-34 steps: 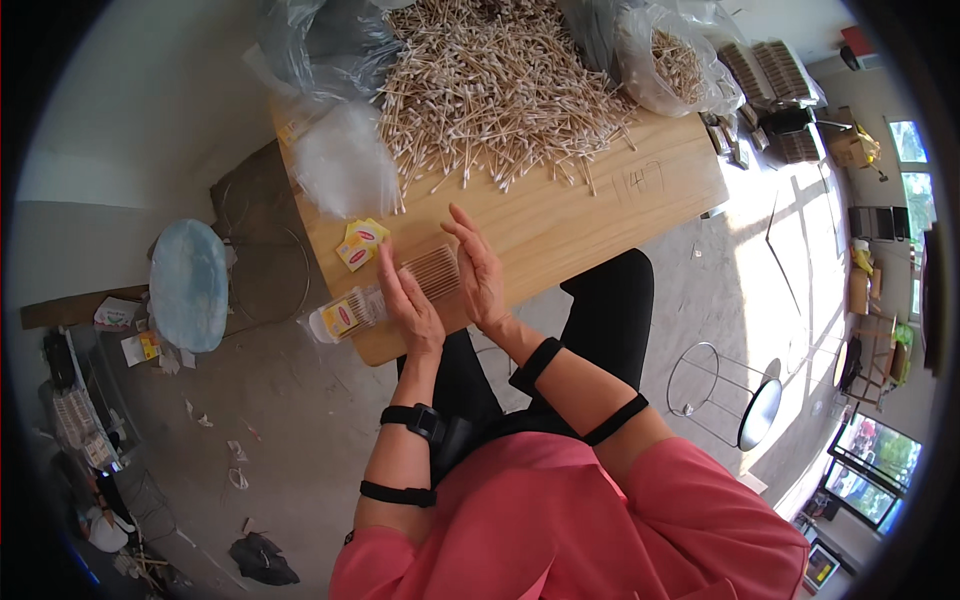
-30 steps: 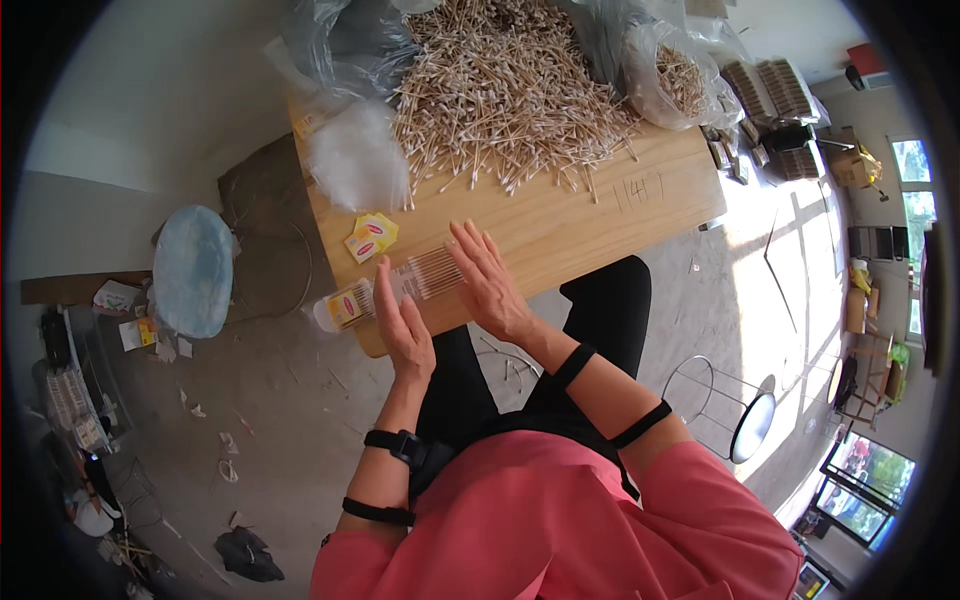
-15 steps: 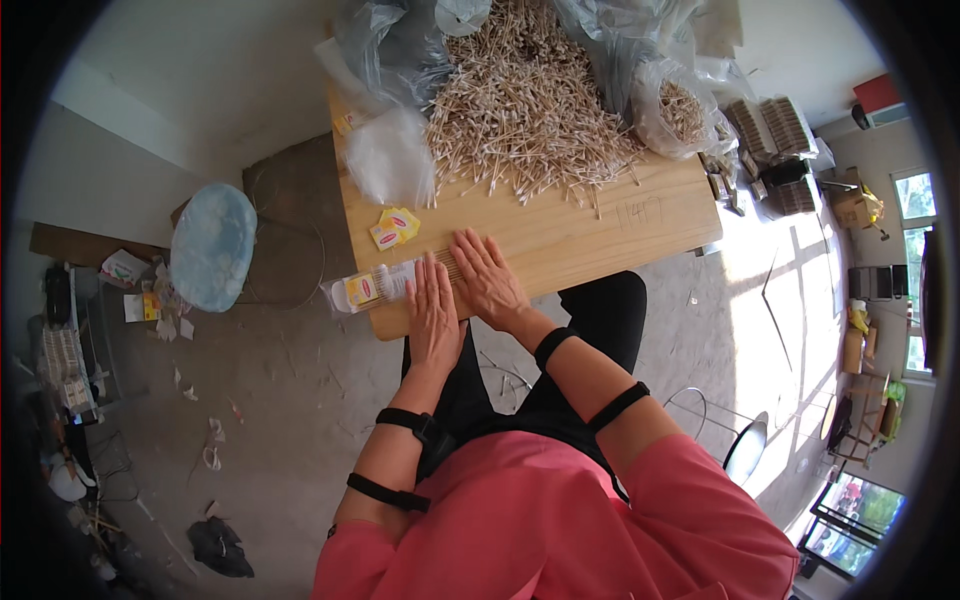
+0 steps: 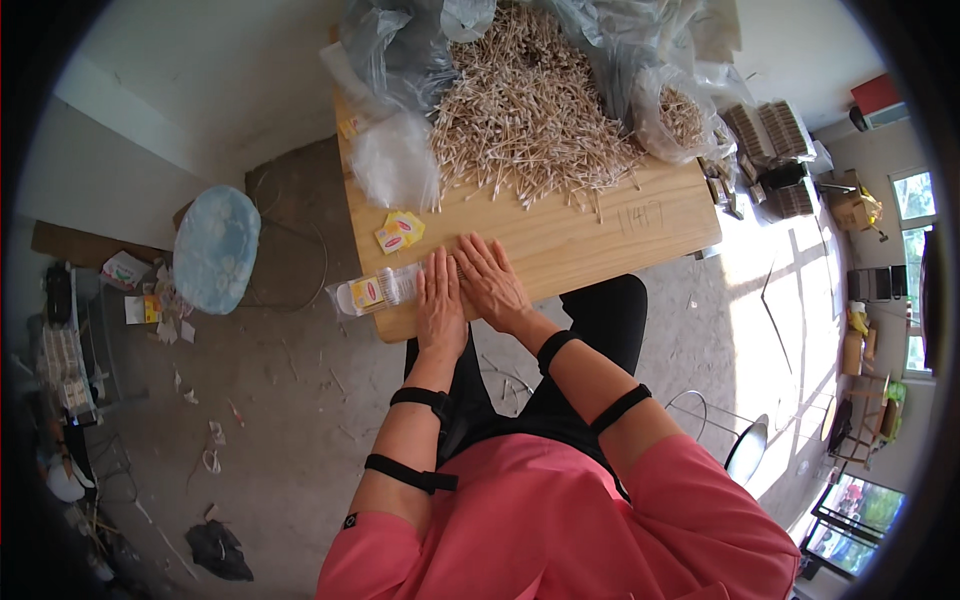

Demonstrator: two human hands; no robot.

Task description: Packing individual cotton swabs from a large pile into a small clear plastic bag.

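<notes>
On the front left part of the wooden table, my left hand (image 4: pixel 440 308) lies flat, its fingers stretched out together over the right end of a clear plastic bag (image 4: pixel 405 279). Inside the bag a yellow and white card (image 4: pixel 366 292) and white-tipped cotton swabs show; the rest is hidden under my hand. Close beside it, my right hand (image 4: pixel 493 288) also presses flat, fingers extended, with swab sticks partly visible between the two hands. Two or so loose yellow and white cards (image 4: pixel 400 232) rest just beyond the bag.
A big heap of loose cotton swabs (image 4: pixel 530 110) covers the table's far part, between crumpled plastic bags (image 4: pixel 400 60). Empty clear bags (image 4: pixel 392 165) lie at its left. A filled bag of swabs (image 4: pixel 682 120) stands right. A blue-covered stool (image 4: pixel 216 248) is left of the table (image 4: pixel 640 215).
My left hand and forearm have shifted slightly right, closer to my right hand. A little more of the swabs in the bag shows. My right hand stays nearly in place.
</notes>
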